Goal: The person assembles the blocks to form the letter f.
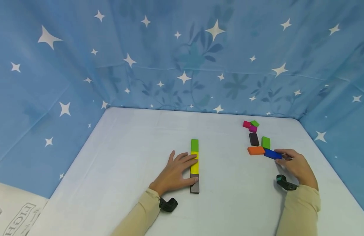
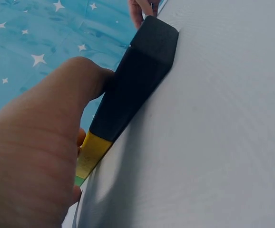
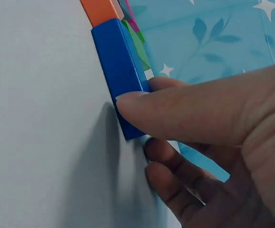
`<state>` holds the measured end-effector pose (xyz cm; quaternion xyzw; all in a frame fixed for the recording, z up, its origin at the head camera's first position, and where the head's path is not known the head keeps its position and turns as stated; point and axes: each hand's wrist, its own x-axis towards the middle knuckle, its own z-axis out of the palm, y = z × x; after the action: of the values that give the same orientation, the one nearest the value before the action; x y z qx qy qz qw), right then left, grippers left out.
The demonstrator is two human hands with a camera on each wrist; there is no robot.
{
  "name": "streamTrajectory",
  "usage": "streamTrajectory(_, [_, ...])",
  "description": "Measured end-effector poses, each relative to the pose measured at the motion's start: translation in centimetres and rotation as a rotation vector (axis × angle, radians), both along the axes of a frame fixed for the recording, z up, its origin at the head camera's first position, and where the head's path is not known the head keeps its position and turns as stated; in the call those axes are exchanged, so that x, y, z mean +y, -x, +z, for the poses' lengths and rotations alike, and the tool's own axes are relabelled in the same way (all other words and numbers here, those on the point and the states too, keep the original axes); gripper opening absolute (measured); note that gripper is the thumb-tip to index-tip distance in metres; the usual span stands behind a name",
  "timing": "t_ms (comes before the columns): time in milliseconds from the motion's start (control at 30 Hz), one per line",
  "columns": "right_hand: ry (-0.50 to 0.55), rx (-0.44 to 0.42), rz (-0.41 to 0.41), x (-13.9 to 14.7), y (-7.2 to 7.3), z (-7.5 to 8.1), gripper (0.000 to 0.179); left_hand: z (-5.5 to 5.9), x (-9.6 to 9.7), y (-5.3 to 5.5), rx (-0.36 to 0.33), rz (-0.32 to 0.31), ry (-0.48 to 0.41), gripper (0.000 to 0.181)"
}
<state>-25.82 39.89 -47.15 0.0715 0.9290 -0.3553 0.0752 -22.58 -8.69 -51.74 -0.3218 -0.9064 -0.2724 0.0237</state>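
Our right grip [image 1: 295,164] is clamped on the blue block [image 1: 272,154], thumb on one side and a finger on the other, holding it by its right end at the right of the desk [image 1: 223,200]. We see the left end of this block meeting the orange block [image 1: 255,150], with the larger green block [image 1: 265,143] just on its far side; whether the blue block rests fully on the surface, we cannot tell. Left of that green block we find the black block [image 1: 254,139], and farther off sit the red-pink cube [image 1: 246,124], the magenta cube [image 1: 253,129] and the small green piece [image 1: 254,123], gathered close together. Our left grip [image 1: 176,172] has its fingers apart, reaching from the left over a straight row near the middle. Its fingertips lie on the yellow part [image 1: 194,168], while its thumb touches the dark block [image 1: 195,189] at the near end. We see the green end block [image 1: 195,145] at the far end of this row, adjoining the yellow. Beige sleeves [image 1: 301,206] cover both our arms, and beyond the far edge we have a blue curtain [image 1: 164,39] with white stars.
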Motion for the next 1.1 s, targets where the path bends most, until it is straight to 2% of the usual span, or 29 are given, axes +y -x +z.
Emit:
streamTrajectory(200, [-0.051,0.006,0.031,0.7,-0.2,0.1,0.057,-0.1,0.0,0.1,0.005,-0.001,-0.007,0.070])
streamTrajectory(467, [0.044,-0.010,-0.002,1.4,-0.2,0.1,0.069,-0.3,0.0,0.1,0.003,-0.004,0.000,0.071])
streamTrajectory(633, [0.065,0.025,-0.029,0.8,0.1,0.5,0.069,-0.3,0.0,0.2,0.007,-0.005,-0.005,0.071])
streamTrajectory(867, [0.090,0.102,-0.036,-1.5,0.9,1.0,0.069,-0.1,-0.2,0.1,0.011,0.000,-0.004,0.070])
streamTrajectory(1100, [0.100,0.184,0.059,-5.9,3.0,2.3,0.061,0.2,-0.2,-0.1,0.016,-0.016,-0.001,0.068])
